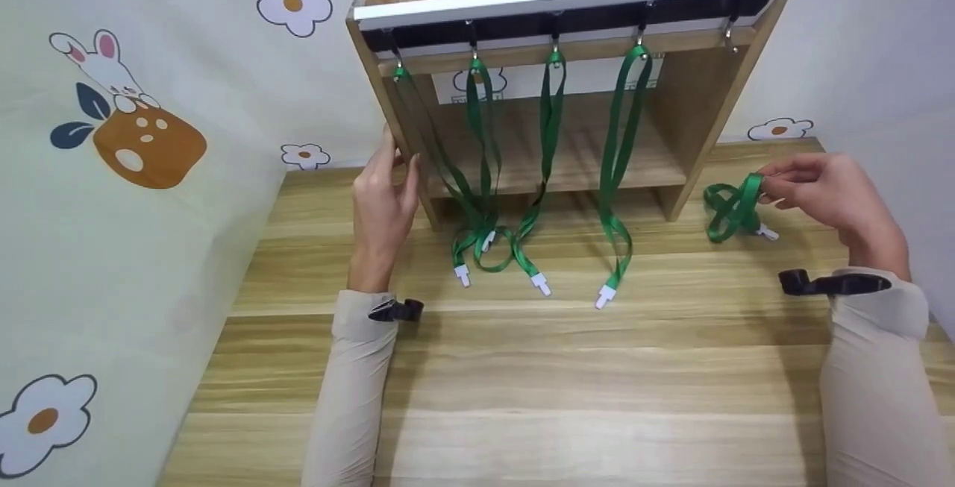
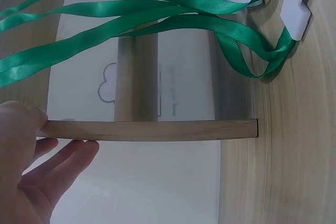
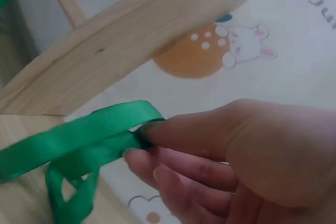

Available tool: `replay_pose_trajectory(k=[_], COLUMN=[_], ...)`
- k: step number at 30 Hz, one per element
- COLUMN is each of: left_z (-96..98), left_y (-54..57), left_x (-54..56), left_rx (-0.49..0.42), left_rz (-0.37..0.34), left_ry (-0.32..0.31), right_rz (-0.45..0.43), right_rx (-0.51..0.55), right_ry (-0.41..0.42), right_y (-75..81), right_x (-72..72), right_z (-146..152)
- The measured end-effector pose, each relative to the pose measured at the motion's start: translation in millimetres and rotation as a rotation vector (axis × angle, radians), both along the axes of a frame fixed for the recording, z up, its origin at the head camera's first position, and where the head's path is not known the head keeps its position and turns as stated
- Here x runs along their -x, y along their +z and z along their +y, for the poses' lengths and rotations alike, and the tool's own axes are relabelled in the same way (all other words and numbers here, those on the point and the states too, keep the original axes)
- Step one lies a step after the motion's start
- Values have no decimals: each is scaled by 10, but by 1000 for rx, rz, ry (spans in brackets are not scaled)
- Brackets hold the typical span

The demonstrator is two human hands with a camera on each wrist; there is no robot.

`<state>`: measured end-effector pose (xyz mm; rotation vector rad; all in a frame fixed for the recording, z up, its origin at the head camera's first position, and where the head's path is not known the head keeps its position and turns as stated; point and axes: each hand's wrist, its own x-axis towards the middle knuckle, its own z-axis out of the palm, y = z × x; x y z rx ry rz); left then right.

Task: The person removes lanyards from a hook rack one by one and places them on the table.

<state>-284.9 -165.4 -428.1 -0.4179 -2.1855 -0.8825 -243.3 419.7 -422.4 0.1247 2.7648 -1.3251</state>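
My left hand (image 1: 384, 200) holds the left side panel of a wooden rack (image 1: 712, 99), thumb on one face and fingers on the other; the left wrist view shows them around the panel edge (image 2: 157, 130). At the right, my right hand (image 1: 835, 189) pinches a bundled green lanyard (image 1: 735, 207) between thumb and fingers. Its white clip (image 1: 767, 232) hangs low, near the table. In the right wrist view the folded ribbon (image 3: 79, 135) loops out from the fingertips. Several green lanyards (image 1: 550, 114) hang from the rack's hooks. The rightmost hook (image 1: 730, 38) carries nothing.
The rack stands on a wood-grain table (image 1: 597, 397) against a patterned backdrop (image 1: 224, 17). White clips (image 1: 606, 296) of the hanging lanyards lie on the table before it. The two left lanyards overlap near their lower ends. A dark strip (image 1: 515, 27) bears the hooks.
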Motion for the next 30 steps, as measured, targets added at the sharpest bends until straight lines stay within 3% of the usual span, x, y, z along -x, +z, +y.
replay_pose_trajectory(k=[6, 10, 15, 24, 30], left_z=[-4, -15, -17, -17, -13], left_y=[-13, -23, -20, -11, -16], left_x=[12, 7, 11, 15, 18], left_rx=[-20, -18, 7, -9, -12], left_rz=[5, 7, 7, 7, 2], left_ry=[-17, -9, 2, -15, -18], right_rz=[-38, -94, -106, -140, -128], right_rx=[169, 118, 28, -51, -52], right_ry=[-108, -141, -108, -17, -24], right_y=[-226, -405, -563, -477, -314], right_x=[82, 107, 125, 135, 97], right_z=[93, 127, 151, 136, 95])
